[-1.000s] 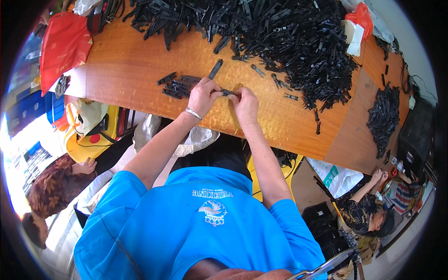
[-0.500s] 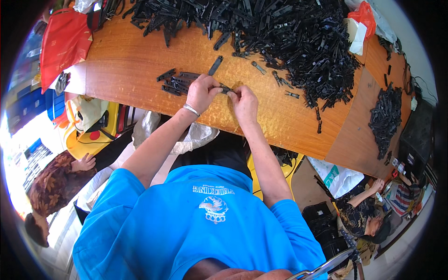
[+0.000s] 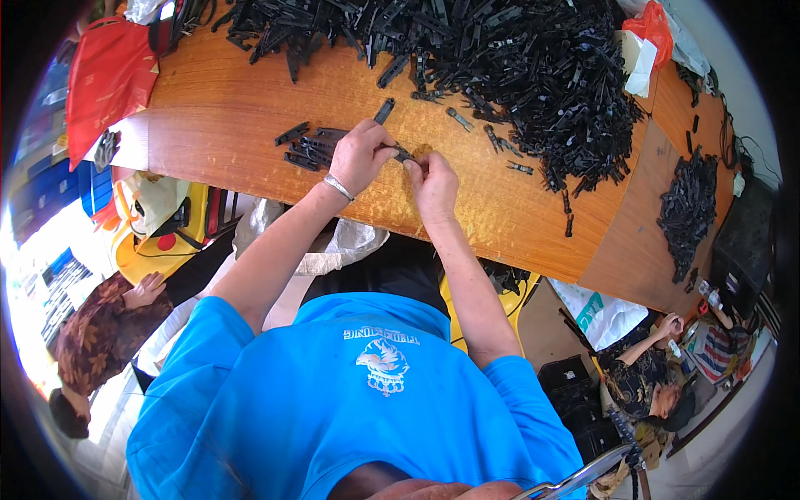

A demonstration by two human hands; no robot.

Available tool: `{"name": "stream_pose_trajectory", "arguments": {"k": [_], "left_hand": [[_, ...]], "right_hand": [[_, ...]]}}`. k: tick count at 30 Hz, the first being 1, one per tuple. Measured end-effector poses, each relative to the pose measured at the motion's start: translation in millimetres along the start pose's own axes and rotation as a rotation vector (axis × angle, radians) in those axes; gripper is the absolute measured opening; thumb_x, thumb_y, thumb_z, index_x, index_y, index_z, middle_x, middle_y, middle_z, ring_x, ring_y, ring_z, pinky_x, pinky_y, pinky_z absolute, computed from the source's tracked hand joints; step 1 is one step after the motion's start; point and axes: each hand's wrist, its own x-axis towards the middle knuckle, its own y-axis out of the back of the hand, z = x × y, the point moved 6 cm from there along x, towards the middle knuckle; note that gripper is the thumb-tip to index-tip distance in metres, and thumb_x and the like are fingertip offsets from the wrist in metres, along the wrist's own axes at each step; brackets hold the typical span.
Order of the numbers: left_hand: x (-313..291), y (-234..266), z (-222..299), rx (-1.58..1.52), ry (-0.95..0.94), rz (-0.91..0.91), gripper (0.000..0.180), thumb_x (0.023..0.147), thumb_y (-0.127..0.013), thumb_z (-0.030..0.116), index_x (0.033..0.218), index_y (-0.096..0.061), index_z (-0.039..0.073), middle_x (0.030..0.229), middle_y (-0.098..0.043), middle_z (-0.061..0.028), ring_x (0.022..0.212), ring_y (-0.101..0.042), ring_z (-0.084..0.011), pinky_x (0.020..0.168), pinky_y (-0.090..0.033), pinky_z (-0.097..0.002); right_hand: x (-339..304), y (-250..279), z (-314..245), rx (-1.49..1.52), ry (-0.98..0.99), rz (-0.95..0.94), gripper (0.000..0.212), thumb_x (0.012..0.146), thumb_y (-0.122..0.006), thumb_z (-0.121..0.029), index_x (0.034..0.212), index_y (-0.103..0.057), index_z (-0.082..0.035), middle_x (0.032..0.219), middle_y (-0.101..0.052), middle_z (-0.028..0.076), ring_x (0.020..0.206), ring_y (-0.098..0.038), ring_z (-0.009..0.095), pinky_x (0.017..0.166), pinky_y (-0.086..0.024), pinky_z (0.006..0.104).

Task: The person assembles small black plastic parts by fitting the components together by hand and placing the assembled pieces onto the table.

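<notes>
Close to the near edge of the wooden table [image 3: 225, 125], my left hand [image 3: 358, 160] and my right hand [image 3: 435, 188] pinch a small black plastic clip [image 3: 403, 155] between them, one at each end. Fingers hide part of it. Just left of my left hand lies a small group of long black clips [image 3: 307, 152], partly covered by that hand. One more black clip [image 3: 384, 110] lies beyond its knuckles. To the right of my hands, a few loose clips [image 3: 458, 119] rest on the wood.
A large heap of black clips [image 3: 533, 83] covers the far part of the table, with a smaller pile [image 3: 688, 208] at the right. A red bag [image 3: 112, 83] hangs at the far left. Other people sit at left [image 3: 108, 321] and lower right [image 3: 646, 375].
The hands stay almost in place, both still pinching the clip, with only slight finger shifts. The whole view has moved a little. At lower right, the other person's hand has shifted slightly.
</notes>
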Motion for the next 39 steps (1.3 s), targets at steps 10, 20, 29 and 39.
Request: {"name": "stream_pose_trajectory", "arguments": {"k": [10, 20, 29, 39], "left_hand": [[-9.7, -7.6, -7.4, 0.021, -0.068, -0.012, 0.011, 0.078, -0.071, 0.011, 0.084, -0.064, 0.005, 0.09, -0.059, -0.0117, 0.081, -0.062, -0.0339, 0.07, -0.052, -0.0412], [-26.3, -20.2, -19.3, -0.013, 0.092, -0.015, 0.014, 0.076, -0.073, 0.012, 0.08, -0.062, 0.004, 0.085, -0.059, -0.014, 0.081, -0.061, -0.0362, 0.07, -0.05, -0.0432], [-0.6, -24.1, -26.5, 0.159, 0.367, -0.152, 0.023, 0.074, -0.079, 0.019, 0.081, -0.063, 0.003, 0.082, -0.066, -0.0156, 0.081, -0.065, -0.033, 0.073, -0.051, -0.0407], [-36.3, -11.7, -11.3, 0.114, 0.388, -0.34, 0.026, 0.076, -0.076, 0.024, 0.095, -0.07, 0.006, 0.101, -0.066, -0.0154, 0.094, -0.064, -0.033, 0.083, -0.051, -0.0401]], "right_hand": [[-2.2, -0.1, -3.4, -0.175, 0.039, -0.019, 0.02, 0.078, -0.074, -0.016, 0.084, -0.06, -0.003, 0.081, -0.063, 0.018, 0.076, -0.063, 0.039, 0.066, -0.05, 0.0469], [17.0, 1.9, 4.2, -0.194, -0.014, -0.185, 0.018, 0.072, -0.078, -0.015, 0.076, -0.066, -0.002, 0.072, -0.066, 0.017, 0.069, -0.065, 0.035, 0.063, -0.05, 0.0423], [44.0, -4.9, 19.2, -0.411, -0.127, -0.369, 0.022, 0.077, -0.078, -0.018, 0.075, -0.067, 0.0, 0.057, -0.065, 0.011, 0.05, -0.064, 0.021, 0.052, -0.049, 0.0341], [-21.8, -0.5, 4.7, 0.09, -0.093, -0.241, 0.014, 0.081, -0.073, -0.01, 0.087, -0.063, -0.002, 0.07, -0.064, 0.012, 0.063, -0.064, 0.024, 0.059, -0.05, 0.0358]]}}
